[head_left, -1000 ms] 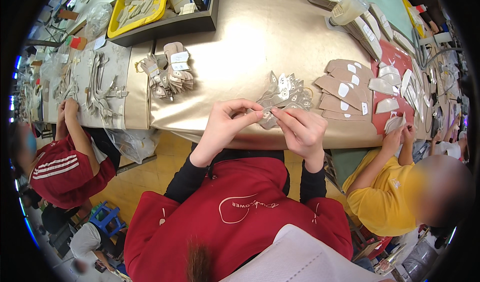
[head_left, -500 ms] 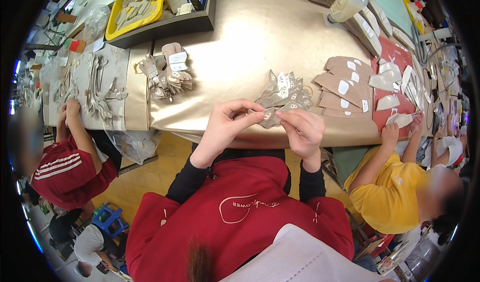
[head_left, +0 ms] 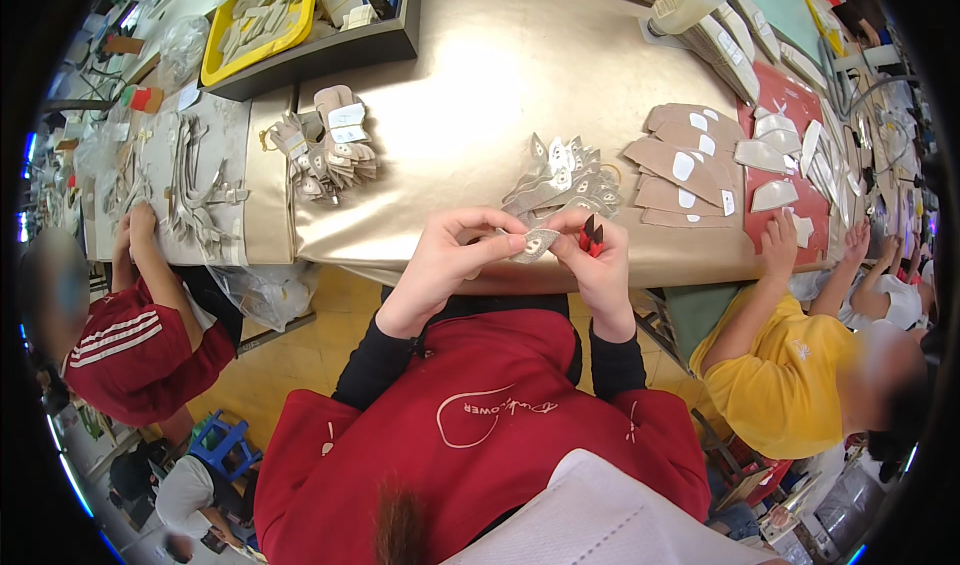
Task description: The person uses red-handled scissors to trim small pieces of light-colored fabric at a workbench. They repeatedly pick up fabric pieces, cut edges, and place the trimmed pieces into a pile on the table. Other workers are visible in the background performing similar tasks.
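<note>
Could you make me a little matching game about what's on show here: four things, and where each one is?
Things:
1. Blue stool
2. Red-and-black tool
3. Translucent container
4. Small beige piece

Places:
A. Between the fingertips of the left hand and right hand
B. Upper right of the picture
C. Lower left of the picture
D. In the right hand only

Pairs: 1-C, 2-D, 3-B, 4-A

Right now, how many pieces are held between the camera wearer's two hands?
1: a small grey piece, between the left hand and right hand; others may be hidden.
</note>
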A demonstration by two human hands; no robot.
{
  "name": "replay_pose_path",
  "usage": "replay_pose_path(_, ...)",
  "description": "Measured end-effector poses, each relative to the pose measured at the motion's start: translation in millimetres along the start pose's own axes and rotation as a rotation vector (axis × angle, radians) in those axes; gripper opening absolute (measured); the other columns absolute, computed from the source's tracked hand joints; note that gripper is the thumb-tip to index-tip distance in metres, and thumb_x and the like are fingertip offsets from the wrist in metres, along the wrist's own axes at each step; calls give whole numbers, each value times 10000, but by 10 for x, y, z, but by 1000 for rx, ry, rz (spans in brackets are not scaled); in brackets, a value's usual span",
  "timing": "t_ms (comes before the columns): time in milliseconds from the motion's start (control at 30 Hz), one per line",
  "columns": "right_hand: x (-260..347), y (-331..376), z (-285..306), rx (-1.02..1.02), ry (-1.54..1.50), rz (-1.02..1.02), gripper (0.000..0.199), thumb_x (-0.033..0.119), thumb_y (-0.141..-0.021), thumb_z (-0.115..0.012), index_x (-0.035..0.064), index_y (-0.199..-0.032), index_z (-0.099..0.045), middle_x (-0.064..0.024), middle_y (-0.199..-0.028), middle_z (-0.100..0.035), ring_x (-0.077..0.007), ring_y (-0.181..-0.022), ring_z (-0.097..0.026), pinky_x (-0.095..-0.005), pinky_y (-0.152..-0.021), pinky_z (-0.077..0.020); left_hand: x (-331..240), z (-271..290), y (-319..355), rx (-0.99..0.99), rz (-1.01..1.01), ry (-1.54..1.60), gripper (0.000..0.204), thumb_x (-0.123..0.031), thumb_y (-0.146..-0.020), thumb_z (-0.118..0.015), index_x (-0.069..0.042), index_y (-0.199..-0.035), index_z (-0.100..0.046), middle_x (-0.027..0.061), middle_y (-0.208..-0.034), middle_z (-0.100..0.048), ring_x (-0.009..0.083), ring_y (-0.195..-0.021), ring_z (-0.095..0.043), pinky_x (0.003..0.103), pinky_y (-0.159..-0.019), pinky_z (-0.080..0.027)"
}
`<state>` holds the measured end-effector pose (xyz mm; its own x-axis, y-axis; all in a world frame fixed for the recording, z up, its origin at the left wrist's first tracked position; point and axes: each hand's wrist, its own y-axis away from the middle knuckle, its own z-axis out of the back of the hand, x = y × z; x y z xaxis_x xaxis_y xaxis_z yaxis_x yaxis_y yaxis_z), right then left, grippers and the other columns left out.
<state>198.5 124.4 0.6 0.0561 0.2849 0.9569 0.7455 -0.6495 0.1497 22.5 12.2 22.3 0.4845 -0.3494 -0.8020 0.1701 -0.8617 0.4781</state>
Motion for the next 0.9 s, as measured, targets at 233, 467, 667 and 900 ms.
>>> replay_pose_path(233,-60,34,-23,-8,-111,-40,161,58,-940,-633,-51,-1057,-617,34,-660,-542,-4,-492,-338,-195,-447,-216,12,-5,11,-11,35,-16,107,-119,-882,-716,-49,-963,-720,-18,-854,-674,-2,-665,-485,181,-521,-274)
replay_pose_path(467,-131,-2,28,116,-684,-275,161,31,-922,-609,-38,-1067,-613,49,-606,-462,-21,-432,-270,-213,-410,-189,82,3,-23,21,9,-9,139,-137,-893,-713,-52,-1004,-724,-59,-785,-624,-23,-604,-397,175,-500,-233)
replay_pose_path(667,-242,-34,60,294,-986,-394,197,71,-937,-554,-36,-1098,-595,62,-520,-330,-46,-404,-248,-234,-390,-184,115,-13,-47,59,-23,48,141,-131,-909,-701,-44,-1018,-722,-70,-783,-627,-44,-549,-346,164,-468,-199)
replay_pose_path(900,-314,-55,99,369,-1058,-429,203,97,-955,-524,-23,-1110,-578,63,-508,-297,-56,-386,-239,-248,-384,-211,47,-62,-34,72,-28,43,114,-139,-902,-713,-41,-959,-710,-49,-779,-605,13,-660,-461,188,-571,-309)
